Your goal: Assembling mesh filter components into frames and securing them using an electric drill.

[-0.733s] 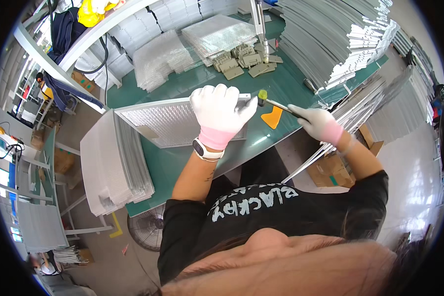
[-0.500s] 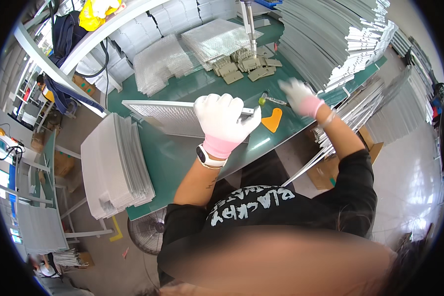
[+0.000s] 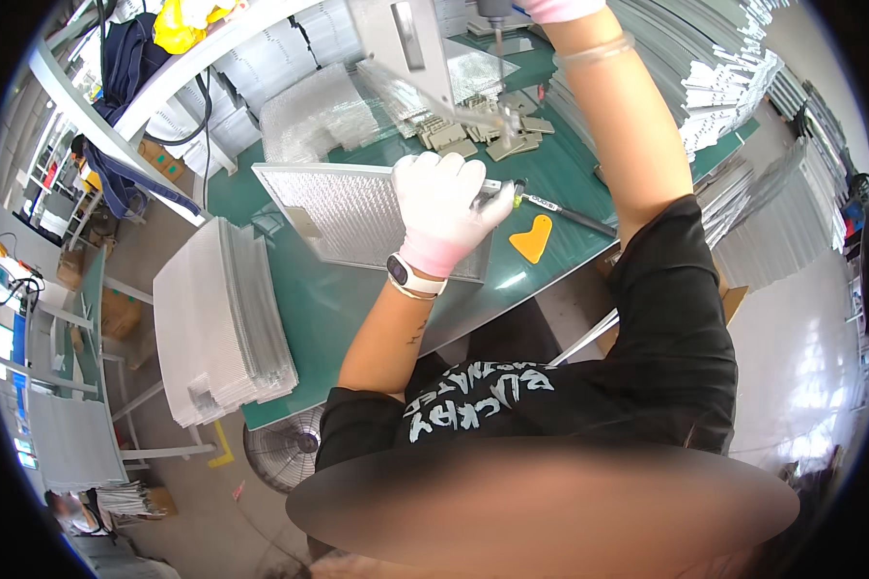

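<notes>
My left hand (image 3: 441, 205), in a white glove with a pink cuff, is closed over the upper edge of a flat framed panel (image 3: 343, 217) with a silvery mesh-like face. The panel stands tilted on the green table. My right hand (image 3: 562, 8) is raised at the top edge of the picture, where only its pink cuff shows and its fingers are out of view. Beside it hangs a grey tool (image 3: 493, 10), like a power screwdriver, with a thin shaft pointing down. A hammer-like tool (image 3: 570, 211) with a dark handle and a yellow scraper (image 3: 531, 239) lie right of the panel.
Stacked white sheets (image 3: 224, 323) stand at the table's left edge. Bubble-wrap sheets (image 3: 319, 111) and small beige plates (image 3: 449, 138) lie at the back. A metal bracket (image 3: 406, 48) hangs above them. Tall grey strips (image 3: 637, 87) are piled at right; a fan (image 3: 285, 444) stands below.
My right hand has risen from beside the hammer-like tool to the hanging tool. The metal bracket has come into view at the top. My left hand stays on the panel, slightly shifted.
</notes>
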Tool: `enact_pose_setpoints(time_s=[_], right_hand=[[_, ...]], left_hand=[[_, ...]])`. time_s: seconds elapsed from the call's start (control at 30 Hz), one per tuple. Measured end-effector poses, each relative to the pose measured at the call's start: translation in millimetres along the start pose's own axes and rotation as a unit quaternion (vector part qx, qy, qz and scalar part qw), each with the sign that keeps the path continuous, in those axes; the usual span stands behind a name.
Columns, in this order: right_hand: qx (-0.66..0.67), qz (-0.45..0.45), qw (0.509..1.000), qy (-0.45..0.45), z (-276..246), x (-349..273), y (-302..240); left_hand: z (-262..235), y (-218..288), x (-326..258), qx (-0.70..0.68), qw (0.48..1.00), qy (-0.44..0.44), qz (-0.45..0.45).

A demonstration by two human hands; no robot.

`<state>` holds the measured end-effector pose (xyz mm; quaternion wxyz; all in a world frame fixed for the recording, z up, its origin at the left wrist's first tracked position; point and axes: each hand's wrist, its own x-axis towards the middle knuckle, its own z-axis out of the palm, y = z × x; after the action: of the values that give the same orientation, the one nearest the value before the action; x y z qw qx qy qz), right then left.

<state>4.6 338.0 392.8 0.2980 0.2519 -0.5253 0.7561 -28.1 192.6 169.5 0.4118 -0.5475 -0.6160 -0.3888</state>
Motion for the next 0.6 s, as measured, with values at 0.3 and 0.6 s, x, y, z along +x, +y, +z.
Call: enact_pose_setpoints(time_s=[0.3,0.6], right_hand=[[0.126,-0.034,0.987,-0.093,-17,-8,12],[-0.027,-0.072,0.997,-0.012,-20,-22,5]], left_hand=[[19,-5,0,-0.047,0.997,-0.022,-0.056],[22,-1,1,-0.048,0.997,0.065,0.021]])
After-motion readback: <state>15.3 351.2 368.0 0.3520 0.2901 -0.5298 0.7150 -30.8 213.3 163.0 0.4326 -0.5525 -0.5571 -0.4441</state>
